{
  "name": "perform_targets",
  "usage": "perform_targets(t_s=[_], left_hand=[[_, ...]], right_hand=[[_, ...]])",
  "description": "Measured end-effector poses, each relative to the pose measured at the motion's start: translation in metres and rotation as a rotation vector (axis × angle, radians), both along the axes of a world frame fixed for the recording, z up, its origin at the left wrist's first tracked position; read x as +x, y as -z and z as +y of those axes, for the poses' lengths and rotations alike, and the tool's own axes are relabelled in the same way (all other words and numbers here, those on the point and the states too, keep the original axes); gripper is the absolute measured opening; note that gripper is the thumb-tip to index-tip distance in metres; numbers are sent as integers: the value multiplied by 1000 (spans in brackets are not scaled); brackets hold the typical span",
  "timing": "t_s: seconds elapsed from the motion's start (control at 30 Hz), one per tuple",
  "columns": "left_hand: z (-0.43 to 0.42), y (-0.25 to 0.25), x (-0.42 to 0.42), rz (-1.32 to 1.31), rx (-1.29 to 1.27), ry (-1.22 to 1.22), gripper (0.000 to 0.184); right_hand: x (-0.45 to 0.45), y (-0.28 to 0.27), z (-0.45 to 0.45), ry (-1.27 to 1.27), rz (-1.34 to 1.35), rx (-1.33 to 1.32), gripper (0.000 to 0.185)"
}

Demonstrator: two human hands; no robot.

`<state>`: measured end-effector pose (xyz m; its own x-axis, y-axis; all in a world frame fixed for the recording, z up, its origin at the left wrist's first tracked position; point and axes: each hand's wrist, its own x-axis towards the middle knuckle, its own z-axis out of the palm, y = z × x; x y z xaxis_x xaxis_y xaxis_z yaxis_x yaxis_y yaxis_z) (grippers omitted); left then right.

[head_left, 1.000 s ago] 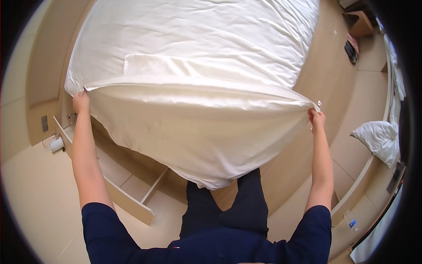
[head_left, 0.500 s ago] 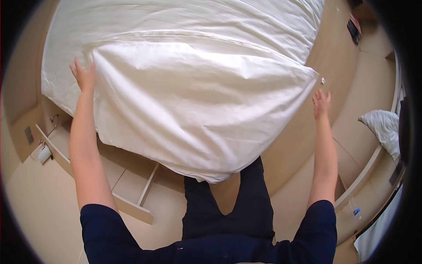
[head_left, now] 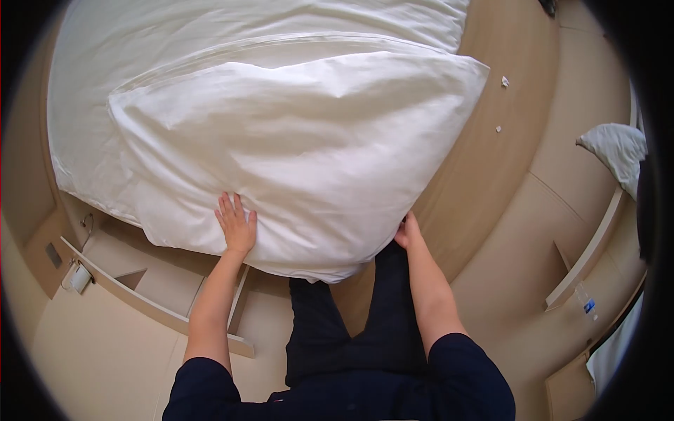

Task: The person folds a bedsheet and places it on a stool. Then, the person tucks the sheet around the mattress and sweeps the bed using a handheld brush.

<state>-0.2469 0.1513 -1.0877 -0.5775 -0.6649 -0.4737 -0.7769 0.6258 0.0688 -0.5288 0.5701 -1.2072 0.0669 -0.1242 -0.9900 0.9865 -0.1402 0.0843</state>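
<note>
A white quilt [head_left: 295, 147] lies over the near end of the bed, wrinkled, with a pointed corner at the right. Its near edge hangs down at my legs. My left hand [head_left: 237, 226] rests palm down on the quilt's near left part, fingers stretched out. At the near right edge, beside my thigh, my right hand [head_left: 408, 233] has its fingers curled in at the quilt's border; the fingertips are partly hidden. Behind the quilt, a white bed sheet [head_left: 232, 21] covers the mattress.
An open drawer [head_left: 175, 316] juts out below the bed at the left. A white charger-like box [head_left: 78, 279] hangs near the wall. White scraps [head_left: 505, 82] lie on the wooden surface to the right. Farther right are a pale pillow [head_left: 614, 151] and a bottle [head_left: 587, 303].
Both hands have come inward and nearer to my body. My left hand has settled on the quilt, and my right hand has reached its near right edge. The view has shifted slightly.
</note>
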Motion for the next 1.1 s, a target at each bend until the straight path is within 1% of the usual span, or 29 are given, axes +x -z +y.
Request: perform_targets(t_s=[0.1,0.2,0.37,0.5,0.6,0.7,0.8,0.9,1.0,1.03,1.1], left_hand=[[-1,-5,-4,-41,35,-3,74],[-3,-15,-8,-25,77,-5,75],[-1,-24,-17,45,98,-11,75],[13,-31,-29,123,152,-64,74],[37,-54,-63,182,209,45,74],[74,-89,-110,238,271,75,73],[107,-108,-139,298,308,144,69],[136,-140,-170,322,406,167,64],[154,-171,-186,340,461,253,61],[159,-177,-187,386,448,279,57],[164,-195,-193,395,545,264,54]], right_hand=[[-23,-23,-20,147,-19,46,62],[-24,-7,-2,176,-34,-112,62],[-18,-8,34,326,32,-67,55],[-23,-50,55,336,98,-98,49],[-33,-105,62,15,337,73,40],[-37,-129,97,-99,359,10,31],[-48,-155,117,-397,488,53,36],[-53,-180,129,-719,1036,241,27],[-71,-244,125,-1083,1525,377,28],[-74,-268,119,-1065,1539,294,26],[-78,-316,98,-1031,1568,129,23]])
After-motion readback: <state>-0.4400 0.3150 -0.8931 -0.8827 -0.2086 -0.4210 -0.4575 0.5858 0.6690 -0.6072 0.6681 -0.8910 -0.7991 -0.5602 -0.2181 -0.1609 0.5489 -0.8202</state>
